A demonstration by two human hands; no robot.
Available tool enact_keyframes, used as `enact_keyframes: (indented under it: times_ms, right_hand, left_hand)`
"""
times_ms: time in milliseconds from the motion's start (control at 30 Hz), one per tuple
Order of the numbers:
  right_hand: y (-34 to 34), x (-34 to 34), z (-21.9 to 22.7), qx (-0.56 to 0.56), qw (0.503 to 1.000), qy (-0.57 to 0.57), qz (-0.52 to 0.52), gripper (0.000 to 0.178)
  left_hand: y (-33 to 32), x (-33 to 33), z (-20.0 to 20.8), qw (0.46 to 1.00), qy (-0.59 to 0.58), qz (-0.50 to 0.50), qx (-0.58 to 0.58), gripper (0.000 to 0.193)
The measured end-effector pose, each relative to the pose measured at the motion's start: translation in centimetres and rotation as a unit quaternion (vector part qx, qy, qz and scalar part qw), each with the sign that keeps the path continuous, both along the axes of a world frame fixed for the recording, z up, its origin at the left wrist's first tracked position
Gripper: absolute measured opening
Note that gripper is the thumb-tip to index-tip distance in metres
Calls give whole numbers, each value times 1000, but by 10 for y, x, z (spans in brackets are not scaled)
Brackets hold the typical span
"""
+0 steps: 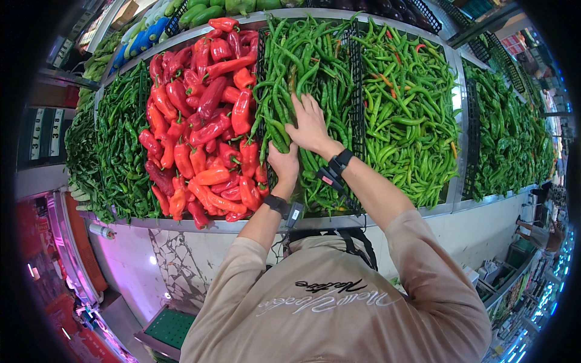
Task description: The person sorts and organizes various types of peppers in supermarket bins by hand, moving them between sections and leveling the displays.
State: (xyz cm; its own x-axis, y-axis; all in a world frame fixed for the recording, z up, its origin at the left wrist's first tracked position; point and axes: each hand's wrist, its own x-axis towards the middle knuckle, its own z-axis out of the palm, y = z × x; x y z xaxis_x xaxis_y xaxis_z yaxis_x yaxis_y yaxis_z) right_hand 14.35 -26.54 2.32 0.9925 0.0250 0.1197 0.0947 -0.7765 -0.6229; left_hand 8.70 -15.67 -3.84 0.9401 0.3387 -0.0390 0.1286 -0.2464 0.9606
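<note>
Long green peppers (305, 45) fill a black crate in the middle of the display, and both my hands are on them. My left hand (283, 163) is at the near left part of the pile, closed around the lower ends of a bunch; its fingers are partly hidden by the peppers. Just beyond it to the right, my right hand (310, 124) lies over the same bunch. Its fingers are stretched out, pointing away from me, with the thumb apart toward the left. A black band with a small device sits on each wrist.
Glossy red peppers (212, 121) are heaped directly left, with dark green peppers (121, 139) beyond them. Thinner light green chilies (405, 127) lie right, past a black crate wall (357, 85). A metal edge (242, 225) runs along the front. A green crate (172, 327) stands low at left.
</note>
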Motion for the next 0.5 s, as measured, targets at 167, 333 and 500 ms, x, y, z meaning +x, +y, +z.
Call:
enact_keyframes:
  times_ms: [167, 333, 500]
  right_hand:
    - [-57, 22, 10, 103, 985, -136, -21, 31]
    - [-119, 90, -21, -9, 989, -18, -148, 82]
    - [-110, 123, -34, 32, 976, 164, -142, 97]
  left_hand:
    - [5, -1, -5, 1000, -2, 10, 11, 38]
    - [5, -2, -6, 1000, 2, 1, 8, 37]
    - [1, 0, -3, 1000, 0, -6, -12, 35]
